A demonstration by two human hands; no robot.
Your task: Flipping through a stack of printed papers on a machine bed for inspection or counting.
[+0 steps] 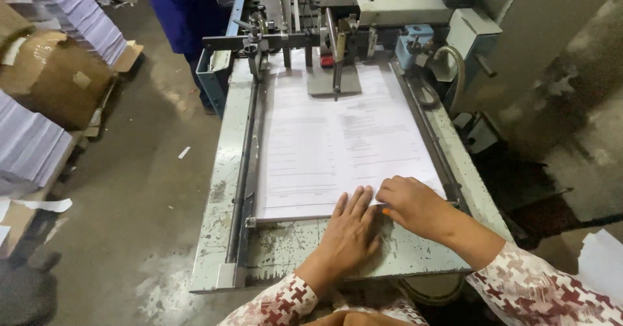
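Note:
A stack of large printed white sheets (337,144) lies flat on the pale green feed table (285,251) of a paper machine. My left hand (348,232) rests palm down at the stack's near edge, fingers spread onto the paper. My right hand (415,206) lies beside it, to its right, fingers curled onto the stack's near right corner, with a small orange thing showing under them. Neither hand lifts a sheet. A grey metal foot (333,79) of the machine presses on the far end of the stack.
Metal guide rails (243,170) run along the stack's left side, and another rail (431,141) along its right. Piles of paper (29,147) and a cardboard box (55,76) stand at the left on the concrete floor. A person in blue (185,8) stands behind the machine.

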